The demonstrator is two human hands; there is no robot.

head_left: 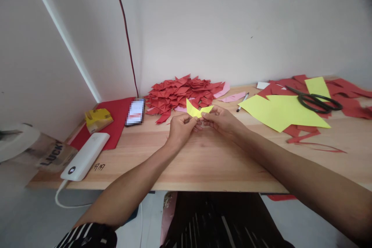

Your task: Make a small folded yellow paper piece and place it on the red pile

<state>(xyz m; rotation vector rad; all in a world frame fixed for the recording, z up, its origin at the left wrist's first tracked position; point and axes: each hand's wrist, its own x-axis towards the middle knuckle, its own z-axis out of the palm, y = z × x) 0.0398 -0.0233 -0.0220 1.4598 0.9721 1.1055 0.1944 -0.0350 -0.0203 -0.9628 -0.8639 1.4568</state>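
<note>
A small folded piece of yellow paper (195, 111) with two pointed corners sticking up is held just above the wooden table. My left hand (180, 127) pinches its lower left side between thumb and fingers. On the right side, my right hand (221, 121) grips the same paper, its thumb pressed on the front. The fingertips of both hands nearly meet below the paper. Right behind it lies a heap of folded red paper pieces (180, 92), with pink paper pieces (234, 97) at its right edge.
Right of my hands are a marker (243, 102), a large yellow sheet (279, 110), black-handled scissors (316, 102) and red paper scraps (348, 87). On the left are a phone (135, 112), a red sheet (117, 133), a yellow packet (98, 120) and a cabled white power bank (85, 157).
</note>
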